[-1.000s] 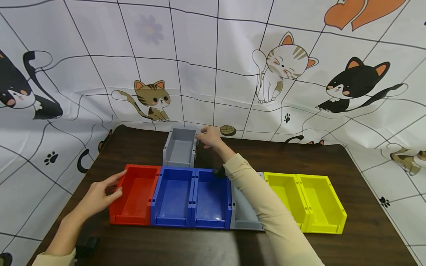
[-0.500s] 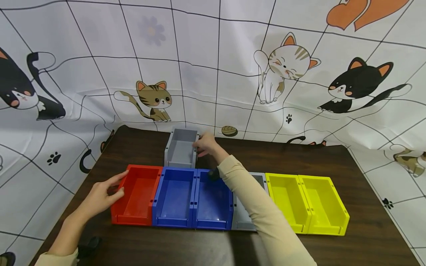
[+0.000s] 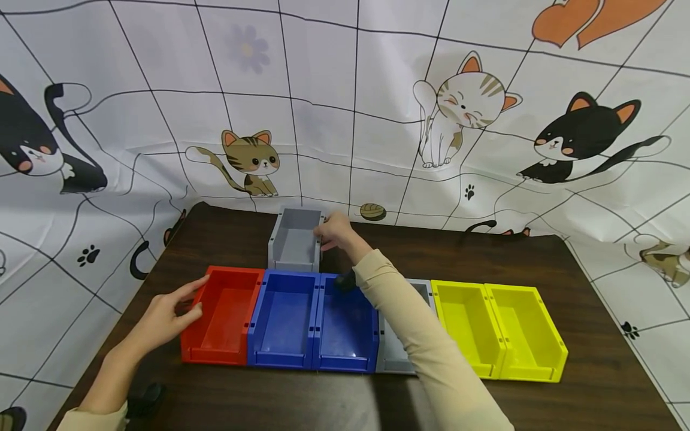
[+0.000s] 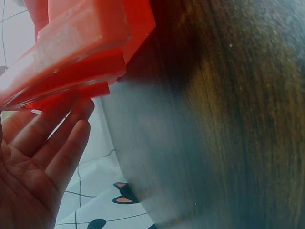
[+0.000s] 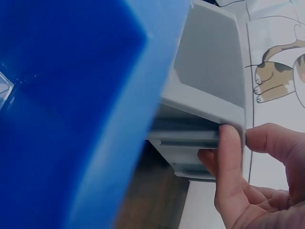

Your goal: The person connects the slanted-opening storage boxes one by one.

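Observation:
At the back of the table stands a single grey bin (image 3: 295,239), behind the blue bins. My right hand (image 3: 339,233) holds its right wall near the back corner. In the right wrist view the thumb and fingers of that right hand (image 5: 257,176) pinch the wall of the grey bin (image 5: 209,62). My left hand (image 3: 162,320) lies along the outer left side of the red bin (image 3: 223,314), fingertips right at its rim. The left wrist view has this left hand (image 4: 43,152) with straight fingers beside the red bin (image 4: 86,28).
Right of the red bin, two blue bins (image 3: 283,317), another grey bin (image 3: 392,344) and two yellow bins (image 3: 520,326) form a row. My right sleeve (image 3: 426,335) crosses over the front grey bin and partly hides it. A cat-print cloth (image 3: 323,120) hangs behind the dark wooden table (image 3: 302,401).
My right hand has come slightly down and forward along the back grey bin's right wall, and its fingers now hold that wall. The left hand and the row of bins have stayed in place.

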Motion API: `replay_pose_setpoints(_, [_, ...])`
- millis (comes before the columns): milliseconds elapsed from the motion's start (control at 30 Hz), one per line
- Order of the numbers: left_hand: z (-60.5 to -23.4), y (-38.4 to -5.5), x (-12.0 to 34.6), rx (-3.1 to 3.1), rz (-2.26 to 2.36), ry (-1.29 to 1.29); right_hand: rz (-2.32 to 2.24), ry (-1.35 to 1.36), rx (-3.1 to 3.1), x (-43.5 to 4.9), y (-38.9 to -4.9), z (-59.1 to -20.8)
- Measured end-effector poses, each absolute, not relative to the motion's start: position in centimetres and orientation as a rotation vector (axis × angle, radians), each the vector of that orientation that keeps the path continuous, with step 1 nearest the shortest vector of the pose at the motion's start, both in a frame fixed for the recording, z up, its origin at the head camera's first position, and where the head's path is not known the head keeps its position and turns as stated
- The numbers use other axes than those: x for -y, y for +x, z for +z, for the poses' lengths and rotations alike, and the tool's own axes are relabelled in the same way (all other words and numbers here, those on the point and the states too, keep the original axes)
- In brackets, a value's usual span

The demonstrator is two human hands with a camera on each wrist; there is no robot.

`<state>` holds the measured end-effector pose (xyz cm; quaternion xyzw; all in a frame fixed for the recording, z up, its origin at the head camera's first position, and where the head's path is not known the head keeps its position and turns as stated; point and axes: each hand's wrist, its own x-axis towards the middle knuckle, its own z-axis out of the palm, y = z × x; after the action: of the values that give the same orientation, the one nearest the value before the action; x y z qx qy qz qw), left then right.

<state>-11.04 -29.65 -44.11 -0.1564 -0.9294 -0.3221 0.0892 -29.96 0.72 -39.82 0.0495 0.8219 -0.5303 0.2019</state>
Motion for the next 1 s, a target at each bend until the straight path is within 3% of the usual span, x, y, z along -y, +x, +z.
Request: replay_pose_setpoints(1000, [-44.3, -11.3, 29.9, 2.753, -0.947, -0.487, -1.474, -0.089, -2.365, -10.8, -28.2, -31.8])
